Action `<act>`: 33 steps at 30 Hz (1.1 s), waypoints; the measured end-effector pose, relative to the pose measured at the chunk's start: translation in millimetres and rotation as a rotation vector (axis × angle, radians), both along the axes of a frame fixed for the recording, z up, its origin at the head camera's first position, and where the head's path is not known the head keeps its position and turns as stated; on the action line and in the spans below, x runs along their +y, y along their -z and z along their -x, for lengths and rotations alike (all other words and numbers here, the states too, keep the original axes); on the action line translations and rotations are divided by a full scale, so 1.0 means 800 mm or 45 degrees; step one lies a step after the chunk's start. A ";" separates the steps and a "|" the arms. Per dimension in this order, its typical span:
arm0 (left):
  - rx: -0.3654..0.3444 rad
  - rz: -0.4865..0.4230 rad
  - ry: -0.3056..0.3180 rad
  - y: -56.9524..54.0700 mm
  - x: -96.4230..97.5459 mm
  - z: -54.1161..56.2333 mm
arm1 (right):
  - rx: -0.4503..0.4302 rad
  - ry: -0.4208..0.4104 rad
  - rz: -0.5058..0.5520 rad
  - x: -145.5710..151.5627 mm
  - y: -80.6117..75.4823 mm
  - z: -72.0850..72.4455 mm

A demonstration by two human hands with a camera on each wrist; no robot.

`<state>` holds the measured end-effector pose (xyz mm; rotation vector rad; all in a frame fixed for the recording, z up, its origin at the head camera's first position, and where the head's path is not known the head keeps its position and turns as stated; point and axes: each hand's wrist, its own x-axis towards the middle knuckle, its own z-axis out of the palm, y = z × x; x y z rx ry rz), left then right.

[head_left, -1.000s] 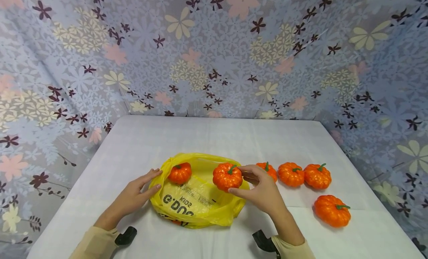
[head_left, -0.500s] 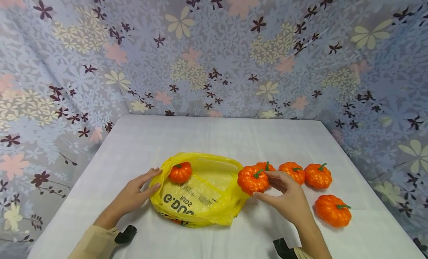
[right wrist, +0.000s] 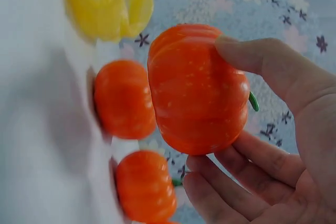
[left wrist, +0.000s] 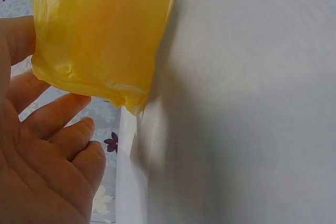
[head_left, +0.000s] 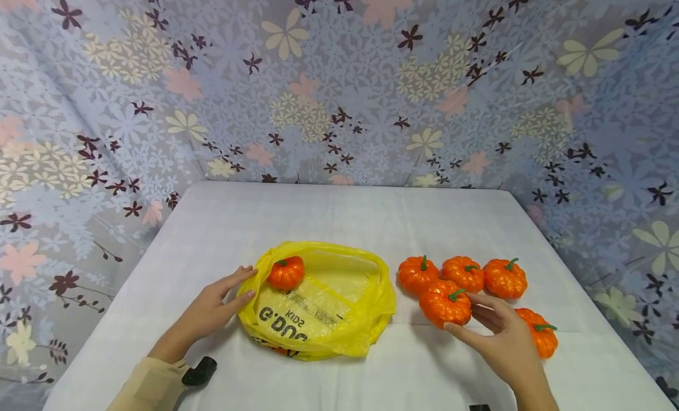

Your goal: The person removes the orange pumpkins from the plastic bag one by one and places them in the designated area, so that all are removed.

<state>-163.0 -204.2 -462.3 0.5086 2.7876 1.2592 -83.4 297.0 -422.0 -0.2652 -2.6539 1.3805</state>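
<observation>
My right hand point(head_left: 498, 334) holds an orange toy pumpkin point(head_left: 442, 303) with a green stem, thumb on one side and fingers on the other. In the right wrist view the held pumpkin point(right wrist: 197, 90) is raised off the white cloth. A yellow plastic bag point(head_left: 366, 334) lies with its mouth spread; inside, at its left, sits another pumpkin point(head_left: 286, 273). My left hand point(head_left: 209, 316) touches the bag's left rim with fairly straight, spread fingers. In the left wrist view the yellow bag point(left wrist: 100, 45) hides some of the left fingertips.
Right of the bag, three pumpkins stand in a row: the left one point(head_left: 416, 272), the middle one point(head_left: 461, 270) and the right one point(head_left: 505, 279). One more pumpkin point(head_left: 541, 334) sits nearer, partly behind my right hand. Flowered fabric point(head_left: 339, 92) surrounds the white-covered table point(head_left: 297, 213).
My right hand has carried the pumpkin from over the bag's mouth to the right, now in front of the row of pumpkins. The left hand and bag have stayed put.
</observation>
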 end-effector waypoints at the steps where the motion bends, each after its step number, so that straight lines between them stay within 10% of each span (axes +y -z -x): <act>1: -0.004 0.001 -0.002 0.000 0.000 0.000 | -0.013 0.020 0.001 0.003 0.002 -0.002; 33: -0.030 -0.031 -0.015 0.002 0.000 0.000 | -0.235 0.313 -0.275 0.015 0.032 -0.009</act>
